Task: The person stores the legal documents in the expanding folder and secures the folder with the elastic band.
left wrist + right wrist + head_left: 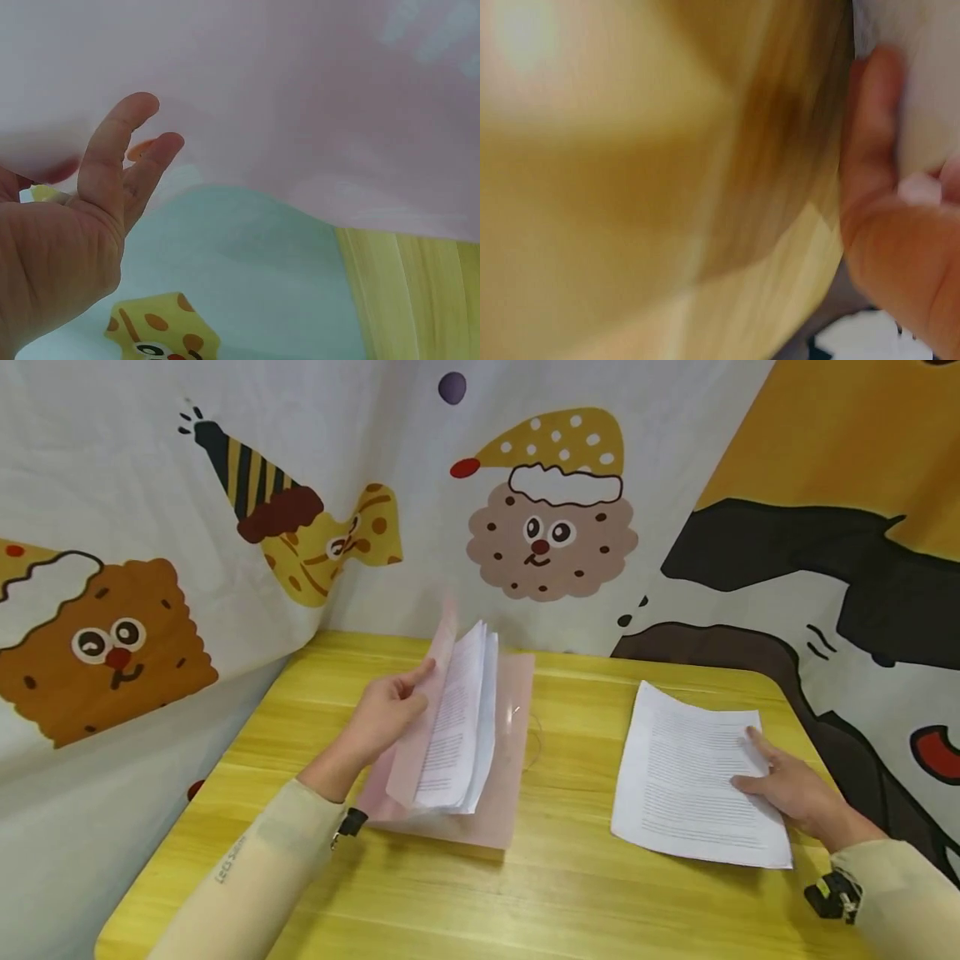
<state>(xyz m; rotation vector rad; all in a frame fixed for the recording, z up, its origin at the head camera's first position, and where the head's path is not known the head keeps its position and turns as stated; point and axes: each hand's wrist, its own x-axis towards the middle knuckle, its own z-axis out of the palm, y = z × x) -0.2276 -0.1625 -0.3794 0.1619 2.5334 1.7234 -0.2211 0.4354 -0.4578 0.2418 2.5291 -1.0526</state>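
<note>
My left hand [390,706] pinches the raised cover of a translucent pink folder [506,810] between thumb and fingers. Printed sheets [453,747] stand partly upright inside the folder, leaning next to that cover. In the left wrist view, the pink cover [300,112] spreads above and beside the left hand [75,232]. On the right, my right hand [798,789] grips the right edge of a stack of printed paper [690,777], thumb on top. The right wrist view is blurred; there the right hand [900,247] has the white paper [930,82] at its fingers.
Both sets of paper are over a yellow wood-grain table [570,893] with rounded corners. A thin loop [538,739] shows at the folder's right edge. Behind the table hangs a white cloth [405,602] printed with cartoon biscuits. Black devices [832,893] are strapped at both wrists.
</note>
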